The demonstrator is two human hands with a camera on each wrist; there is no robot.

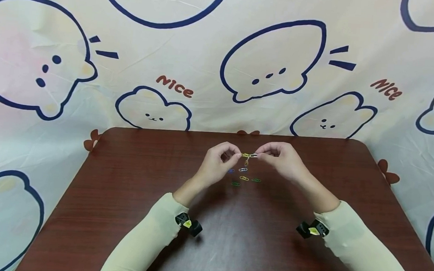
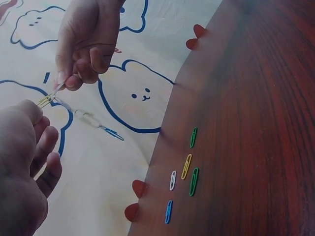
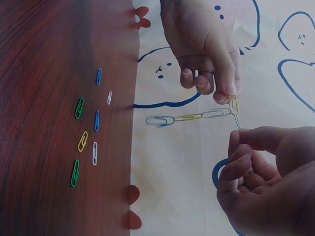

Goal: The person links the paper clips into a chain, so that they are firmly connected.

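Observation:
Over the far part of the table, my left hand (image 1: 218,160) pinches a yellow paper clip (image 3: 234,102) between thumb and forefinger. Facing it, my right hand (image 1: 285,161) pinches a white paper clip (image 3: 237,122) by its end. The two clips meet between the fingertips. From that meeting point a short chain dangles, with a white clip (image 3: 216,113), a yellow clip (image 3: 189,117) and a blurred blue clip (image 2: 112,132) at its loose end. Fingertips cover the outer ends of both pinched clips.
Below the hands, loose paper clips lie on the brown table (image 1: 151,190): green ones (image 3: 75,173), a yellow one (image 3: 82,141), white ones (image 3: 95,153) and blue ones (image 3: 97,121). A printed cloth (image 1: 207,66) hangs behind the table's far edge.

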